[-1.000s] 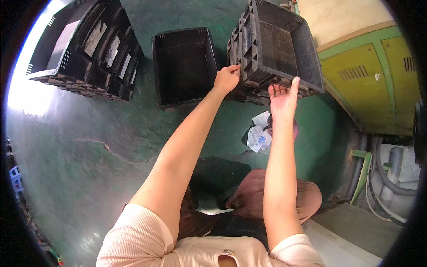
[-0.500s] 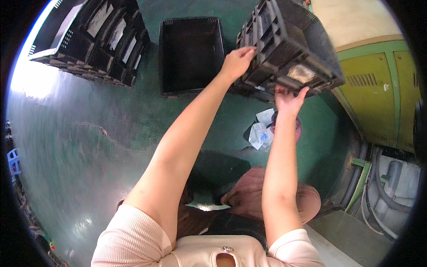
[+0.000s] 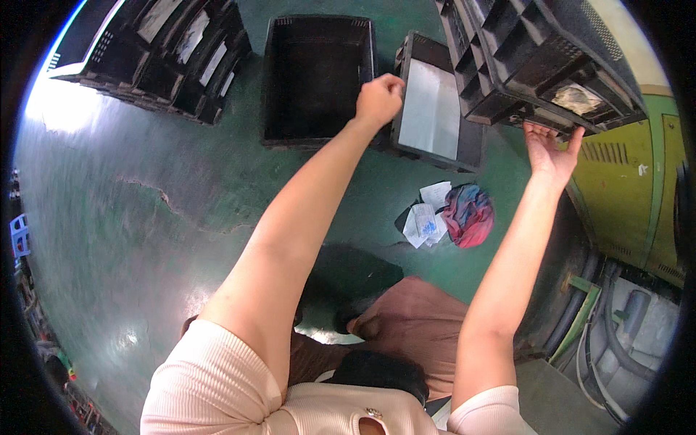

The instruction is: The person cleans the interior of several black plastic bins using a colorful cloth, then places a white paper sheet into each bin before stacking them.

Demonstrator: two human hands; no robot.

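My right hand (image 3: pixel 549 156) grips the lower edge of a black plastic crate (image 3: pixel 507 65), its fingers under the rim and its thumb spread along the outside. The crate is tilted and runs out of view at the top right. Beside it, on the left, a lower black crate (image 3: pixel 471 148) holds a white sheet (image 3: pixel 429 109) lying over its inside. My left hand (image 3: pixel 378 101) is closed, with curled fingers close to that lower crate's left edge, and nothing shows in it. Left of this hand lies an open black crate (image 3: pixel 319 80) with a bare inside.
Stacked black crates (image 3: pixel 174 65) with paper labels stand at the far left. White papers (image 3: pixel 424 223) and a red-and-blue cloth (image 3: pixel 467 216) lie on the green floor (image 3: pixel 181 188). At the right are yellow-green cabinets (image 3: pixel 623 174) and grey pipes (image 3: pixel 634 312).
The upper crate has moved right and off the lower one with my right hand, uncovering the white sheet. My left hand has come off the upper crate. More of the cloth shows.
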